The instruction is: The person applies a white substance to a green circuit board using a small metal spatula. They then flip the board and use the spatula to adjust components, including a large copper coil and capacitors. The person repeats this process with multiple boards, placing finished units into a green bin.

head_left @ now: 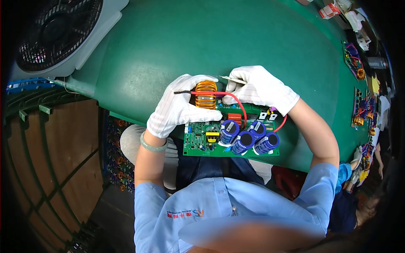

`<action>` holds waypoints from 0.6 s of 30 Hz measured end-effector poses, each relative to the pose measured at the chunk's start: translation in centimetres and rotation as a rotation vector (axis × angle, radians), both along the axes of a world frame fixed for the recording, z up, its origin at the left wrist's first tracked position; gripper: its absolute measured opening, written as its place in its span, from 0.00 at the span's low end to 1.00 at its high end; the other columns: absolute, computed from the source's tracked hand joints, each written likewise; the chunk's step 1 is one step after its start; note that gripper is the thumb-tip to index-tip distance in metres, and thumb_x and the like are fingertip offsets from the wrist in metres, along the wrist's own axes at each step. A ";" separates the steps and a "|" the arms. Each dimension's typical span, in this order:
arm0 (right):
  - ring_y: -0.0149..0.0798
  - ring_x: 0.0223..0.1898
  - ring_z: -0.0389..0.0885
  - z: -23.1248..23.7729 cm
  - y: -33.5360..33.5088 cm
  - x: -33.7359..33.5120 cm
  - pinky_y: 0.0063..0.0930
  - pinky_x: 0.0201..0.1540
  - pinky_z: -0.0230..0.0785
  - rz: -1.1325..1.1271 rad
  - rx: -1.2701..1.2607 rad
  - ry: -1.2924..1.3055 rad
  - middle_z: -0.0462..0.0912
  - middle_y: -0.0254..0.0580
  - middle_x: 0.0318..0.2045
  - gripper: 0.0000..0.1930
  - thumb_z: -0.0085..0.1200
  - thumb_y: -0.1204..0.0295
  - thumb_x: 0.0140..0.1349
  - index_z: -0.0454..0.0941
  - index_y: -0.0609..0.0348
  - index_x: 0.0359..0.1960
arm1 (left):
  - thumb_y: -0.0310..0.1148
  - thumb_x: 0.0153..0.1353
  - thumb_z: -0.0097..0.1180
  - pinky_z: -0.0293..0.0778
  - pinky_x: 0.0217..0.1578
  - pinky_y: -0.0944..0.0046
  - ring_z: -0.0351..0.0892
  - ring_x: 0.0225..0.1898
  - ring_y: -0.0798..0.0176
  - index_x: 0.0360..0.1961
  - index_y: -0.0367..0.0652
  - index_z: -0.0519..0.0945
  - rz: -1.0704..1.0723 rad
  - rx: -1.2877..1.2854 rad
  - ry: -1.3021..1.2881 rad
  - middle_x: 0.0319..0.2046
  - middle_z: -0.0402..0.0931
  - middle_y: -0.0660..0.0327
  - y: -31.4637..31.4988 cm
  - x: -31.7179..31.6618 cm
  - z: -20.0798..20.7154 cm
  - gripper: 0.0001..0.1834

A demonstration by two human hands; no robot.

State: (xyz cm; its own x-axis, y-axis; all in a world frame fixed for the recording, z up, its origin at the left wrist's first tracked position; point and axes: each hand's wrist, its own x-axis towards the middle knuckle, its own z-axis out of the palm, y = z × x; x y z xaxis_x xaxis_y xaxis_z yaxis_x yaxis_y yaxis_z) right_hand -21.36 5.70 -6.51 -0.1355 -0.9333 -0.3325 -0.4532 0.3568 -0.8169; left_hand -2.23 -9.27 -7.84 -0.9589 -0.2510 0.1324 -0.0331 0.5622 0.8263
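A green circuit board [198, 149] lies near the table's front edge, close to my body. My left hand [171, 107], in a white glove, is closed around the copper-wound coil [206, 100] at the board's far left, thumb on the near side. Beside the coil's far right, my gloved right hand [265, 86] pinches a thin pale strip-like piece [234, 79]; its exact kind is unclear. A red wire [230, 97] with a black end runs over the coil and curves down to the board. Several blue capacitors [242, 142] stand on the near right part.
The green tabletop [181, 38] stretches away beyond my hands. At the far left stands a grey fan [55, 31]. Along the right side lie more circuit boards [358, 105] and a small red-and-white box [329, 11]. Another person's arm [379, 162] shows at the right edge.
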 end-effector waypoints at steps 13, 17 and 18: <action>0.36 0.30 0.80 0.1 -0.3 -0.9 0.29 0.37 0.73 -0.051 -0.023 -0.042 0.82 0.45 0.29 0.11 0.61 0.69 0.56 0.80 0.65 0.32 | 0.55 0.34 0.76 0.74 0.41 0.57 0.76 0.36 0.54 0.47 0.43 0.79 -0.003 0.058 -0.079 0.37 0.80 0.56 -0.1 -0.4 -0.1 0.40; 0.32 0.26 0.75 -0.3 -0.1 -0.7 0.26 0.34 0.71 -0.085 -0.016 -0.037 0.81 0.44 0.26 0.10 0.59 0.70 0.56 0.79 0.68 0.32 | 0.55 0.34 0.76 0.73 0.43 0.56 0.76 0.37 0.53 0.48 0.43 0.79 0.000 0.097 -0.074 0.37 0.80 0.56 -0.1 -0.5 -0.2 0.40; 0.31 0.25 0.74 -0.1 -0.2 -0.8 0.27 0.32 0.70 -0.034 -0.027 0.006 0.79 0.43 0.24 0.11 0.59 0.70 0.57 0.79 0.68 0.31 | 0.55 0.34 0.76 0.73 0.44 0.56 0.76 0.38 0.53 0.48 0.43 0.79 -0.003 0.083 -0.069 0.37 0.80 0.55 -0.1 -0.5 -0.1 0.40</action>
State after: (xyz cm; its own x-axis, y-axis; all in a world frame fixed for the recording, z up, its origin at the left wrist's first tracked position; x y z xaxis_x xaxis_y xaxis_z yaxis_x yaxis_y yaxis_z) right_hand -22.12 5.54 -6.64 -0.1694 -0.9368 -0.3063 -0.4465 0.3500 -0.8235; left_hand -2.70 -9.33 -7.97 -0.9657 -0.2556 0.0446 -0.0902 0.4919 0.8660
